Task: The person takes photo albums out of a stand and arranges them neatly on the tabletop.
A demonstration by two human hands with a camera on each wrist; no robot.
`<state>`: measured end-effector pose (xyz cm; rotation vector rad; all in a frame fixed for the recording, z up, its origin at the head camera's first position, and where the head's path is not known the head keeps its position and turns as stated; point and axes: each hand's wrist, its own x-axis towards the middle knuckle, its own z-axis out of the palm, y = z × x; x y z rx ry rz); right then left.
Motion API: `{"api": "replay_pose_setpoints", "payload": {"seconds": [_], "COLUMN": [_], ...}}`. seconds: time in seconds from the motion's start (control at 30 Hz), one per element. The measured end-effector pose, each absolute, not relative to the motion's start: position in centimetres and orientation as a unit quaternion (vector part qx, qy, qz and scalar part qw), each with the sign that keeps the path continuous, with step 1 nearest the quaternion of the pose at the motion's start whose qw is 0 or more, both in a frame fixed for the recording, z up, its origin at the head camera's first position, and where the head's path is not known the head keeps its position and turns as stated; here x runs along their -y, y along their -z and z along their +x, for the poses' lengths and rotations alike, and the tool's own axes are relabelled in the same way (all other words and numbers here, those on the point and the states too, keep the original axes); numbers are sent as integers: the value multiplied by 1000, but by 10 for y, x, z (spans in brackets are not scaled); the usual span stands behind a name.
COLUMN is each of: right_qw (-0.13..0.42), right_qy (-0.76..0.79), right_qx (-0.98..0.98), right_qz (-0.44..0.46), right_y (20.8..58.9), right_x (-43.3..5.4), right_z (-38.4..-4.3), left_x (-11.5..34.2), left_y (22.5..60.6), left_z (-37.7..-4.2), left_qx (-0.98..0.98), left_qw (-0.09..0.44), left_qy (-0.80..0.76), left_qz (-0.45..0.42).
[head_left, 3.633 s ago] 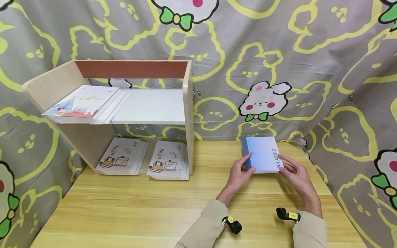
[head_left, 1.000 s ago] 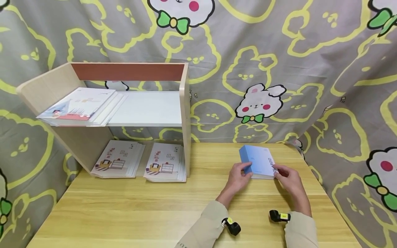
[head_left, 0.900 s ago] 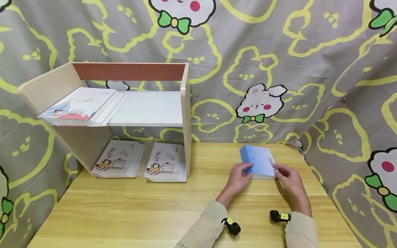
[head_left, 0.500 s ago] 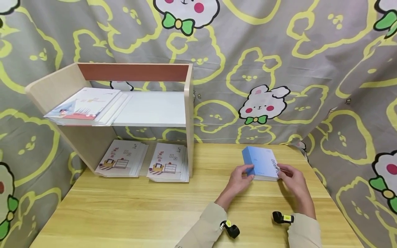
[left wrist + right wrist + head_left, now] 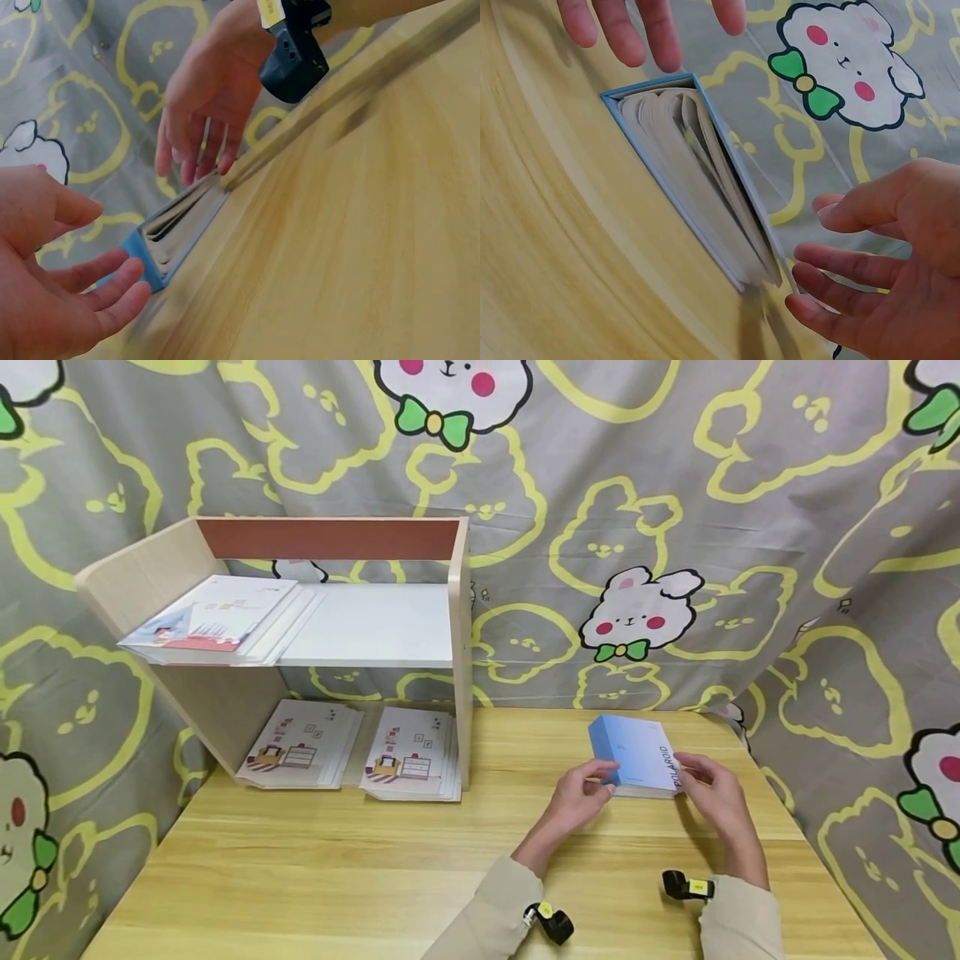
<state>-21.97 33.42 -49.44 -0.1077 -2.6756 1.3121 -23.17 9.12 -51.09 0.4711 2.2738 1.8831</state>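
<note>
A thick photo album [image 5: 636, 752] with a blue cover and the word POLAROID lies flat on the wooden table, turned slightly. Its page edges [image 5: 697, 180] show between the covers in the right wrist view. My left hand [image 5: 581, 797] is at the album's blue spine [image 5: 141, 251], fingers spread and relaxed. At the opposite edge is my right hand [image 5: 711, 787]; its loosely bent fingers [image 5: 847, 296] are close beside the album's open page side. Neither hand grips the album.
A wooden shelf unit [image 5: 460, 652] stands to the left. Its upper board holds a stack of booklets [image 5: 225, 610]; below are a left booklet stack [image 5: 307, 739] and a right booklet stack [image 5: 408, 747]. A patterned curtain [image 5: 525, 610] hangs behind the table [image 5: 337, 868].
The album has come a little nearer to me and turned slightly since the oldest frame. Both hands have eased off its sides; the shelf's booklets stay the same.
</note>
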Motion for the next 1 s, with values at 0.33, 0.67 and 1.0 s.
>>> {"api": "replay_pose_setpoints", "payload": {"seconds": [0.33,0.67,1.0], "right_qw": [92,106,157], "right_qy": [-455,-456,-458], "right_qx": [885,883,874], "right_qz": [-30,-11,24], "right_y": [488,478,466], "right_x": [-332,-331,-324], "right_z": [-217,-214,-212], "left_x": [-78,-64,-46], "left_y": [495,484,460], "left_z": [-225,-219,-215], "left_qx": [-778,-761,-754], "left_qw": [36,0,-29], "left_qy": [-599,-614,-619], "left_qz": [186,211,217]}}
